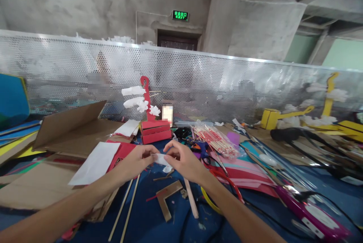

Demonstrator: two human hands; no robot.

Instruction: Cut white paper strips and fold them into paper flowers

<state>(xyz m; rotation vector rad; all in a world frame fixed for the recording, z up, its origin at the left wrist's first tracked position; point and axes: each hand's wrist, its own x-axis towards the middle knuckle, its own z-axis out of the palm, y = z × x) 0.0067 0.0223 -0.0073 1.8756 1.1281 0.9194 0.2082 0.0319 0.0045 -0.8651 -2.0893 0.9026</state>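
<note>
Between my two hands is a small piece of white paper (161, 159), pinched at each end. My left hand (143, 158) closes thumb and fingers on its left end. At the right end, my right hand (181, 158) grips it the same way. Just below lies a small white scrap (167, 169). Behind my hands stands a red cardboard model (155, 131) with a hooked upright (147, 99) that carries white paper tufts (134, 97). On the blue tabletop nearer me are an L-shaped cardboard piece (167, 197) and a pale wooden stick (191, 199).
Cardboard sheets (25, 186) and a white paper sheet (95, 163) cover the left. To the right are a bag of sticks (217, 139), orange-handled scissors (229, 182), a magenta glue gun (314, 216) and its cord. Yellow cardboard models (270, 119) stand farther right. A perforated metal panel (198, 84) bounds the back.
</note>
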